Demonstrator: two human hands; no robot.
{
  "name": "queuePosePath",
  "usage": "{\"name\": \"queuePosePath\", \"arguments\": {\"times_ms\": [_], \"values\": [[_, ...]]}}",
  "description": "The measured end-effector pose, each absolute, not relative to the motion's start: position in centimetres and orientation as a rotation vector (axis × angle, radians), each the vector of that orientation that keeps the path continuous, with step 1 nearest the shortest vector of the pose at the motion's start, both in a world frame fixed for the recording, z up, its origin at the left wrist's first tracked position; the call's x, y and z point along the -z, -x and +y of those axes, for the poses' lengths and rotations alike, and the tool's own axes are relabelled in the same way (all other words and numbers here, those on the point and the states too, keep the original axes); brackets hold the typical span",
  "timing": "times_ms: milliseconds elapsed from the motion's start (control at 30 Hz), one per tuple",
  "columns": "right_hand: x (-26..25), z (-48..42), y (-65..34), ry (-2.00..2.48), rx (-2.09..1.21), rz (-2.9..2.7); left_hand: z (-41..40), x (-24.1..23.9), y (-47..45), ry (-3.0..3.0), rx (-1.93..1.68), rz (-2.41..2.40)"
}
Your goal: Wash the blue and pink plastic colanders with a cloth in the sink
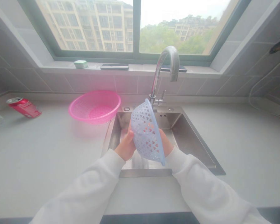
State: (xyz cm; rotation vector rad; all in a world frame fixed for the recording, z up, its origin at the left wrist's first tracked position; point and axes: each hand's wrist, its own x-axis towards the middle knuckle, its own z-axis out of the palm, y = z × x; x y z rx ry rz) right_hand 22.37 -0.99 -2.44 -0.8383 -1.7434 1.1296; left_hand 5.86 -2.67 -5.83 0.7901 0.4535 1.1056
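The left hand (125,145) and right hand (166,142) curl around opposite sides of a pale blue plastic basket (146,133), gripping it tilted on edge over the steel sink (196,146), below the faucet (164,65), where any drips would land in the sink.

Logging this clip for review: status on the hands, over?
Left hand, right hand holding blue plastic basket, tilted on edge. Over steel sink. Pink basket on counter to the left; tap behind.

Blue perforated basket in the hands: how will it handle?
The blue basket is probably light: thin plastic walls full of heart-shaped holes. Those holes likely let it flex when squeezed. Its rounded bowl would probably rock if set down.
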Motion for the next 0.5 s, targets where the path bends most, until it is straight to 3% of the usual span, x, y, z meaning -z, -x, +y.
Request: {"name": "queuePosePath", "arguments": {"times_ms": [200, 500], "values": [[1.8, -1.3, -21.9, 0.699, -0.915, -2.231, -1.9, 5.1, -5.4, -0.548, -1.125, 0.448], [1.5, -2.1, -22.2, 1.354, -0.349, -2.743, -1.7, 4.9, -4.6, -0.675, -0.916, 0.295]]}}
